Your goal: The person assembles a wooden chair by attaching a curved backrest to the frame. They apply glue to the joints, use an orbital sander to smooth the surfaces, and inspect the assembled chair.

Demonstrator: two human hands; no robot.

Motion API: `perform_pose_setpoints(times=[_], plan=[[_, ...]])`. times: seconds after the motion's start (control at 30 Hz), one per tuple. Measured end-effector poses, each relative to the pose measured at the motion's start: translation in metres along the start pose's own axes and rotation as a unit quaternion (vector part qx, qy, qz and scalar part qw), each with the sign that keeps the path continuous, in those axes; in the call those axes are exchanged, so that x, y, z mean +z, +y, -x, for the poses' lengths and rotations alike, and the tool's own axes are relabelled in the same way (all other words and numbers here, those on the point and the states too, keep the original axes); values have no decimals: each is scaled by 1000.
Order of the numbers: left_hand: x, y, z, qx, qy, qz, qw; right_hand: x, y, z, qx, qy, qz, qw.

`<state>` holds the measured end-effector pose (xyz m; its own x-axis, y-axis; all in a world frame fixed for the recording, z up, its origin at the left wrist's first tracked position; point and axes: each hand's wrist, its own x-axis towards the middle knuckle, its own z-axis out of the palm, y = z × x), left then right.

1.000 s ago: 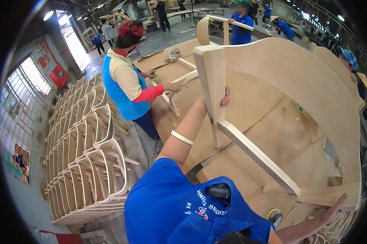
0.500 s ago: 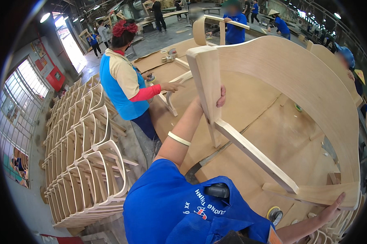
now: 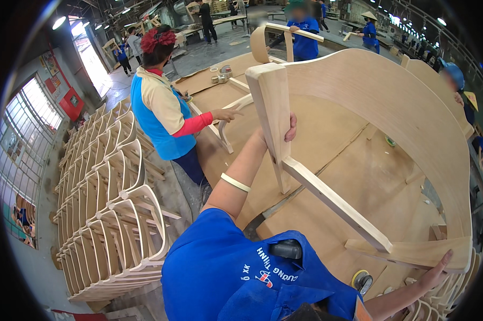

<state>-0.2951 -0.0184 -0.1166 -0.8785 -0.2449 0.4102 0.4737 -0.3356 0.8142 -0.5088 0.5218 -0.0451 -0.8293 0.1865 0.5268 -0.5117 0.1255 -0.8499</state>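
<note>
A pale wooden chair frame (image 3: pixel 372 80) with a wide curved back panel stands on a brown cardboard-covered worktop (image 3: pixel 316 123). My left hand (image 3: pixel 290 128) is closed around its thick left leg (image 3: pixel 268 101), with most of the palm hidden behind the wood. A straight crossbar (image 3: pixel 338 203) joins this leg to the right leg (image 3: pixel 412 254). At the outer right end of that leg, where it meets the panel, my right hand (image 3: pixel 439 267) grips the wood, its fingers partly hidden underneath.
A co-worker (image 3: pixel 164 112) stands to the left beside another wooden frame (image 3: pixel 220 128). Stacked chair frames (image 3: pixel 113 230) fill the floor at left. A round sander (image 3: pixel 362 281) lies near my right arm. Another person (image 3: pixel 304 37) handles a frame across the worktop.
The chair frame and both my hands have hardly moved. The co-worker's far hand has drawn back to the left with a small tool. People in the background have shifted slightly.
</note>
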Motion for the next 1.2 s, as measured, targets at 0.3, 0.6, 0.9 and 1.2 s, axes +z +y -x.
perform_pose_setpoints(times=[0.3,0.6,0.9,1.2], plan=[[1,-5,7,9,63,8,998,-7,1,7,1,7,-11,1000],[2,1,6,-8,62,-36,997,-4,-2,11,19,-19,-36,999],[-1,-1,4,5,42,-35,998,-2,3,11,-4,12,-33,999],[0,0,6,6,33,-6,999,-3,3,10,-13,-9,-46,999]])
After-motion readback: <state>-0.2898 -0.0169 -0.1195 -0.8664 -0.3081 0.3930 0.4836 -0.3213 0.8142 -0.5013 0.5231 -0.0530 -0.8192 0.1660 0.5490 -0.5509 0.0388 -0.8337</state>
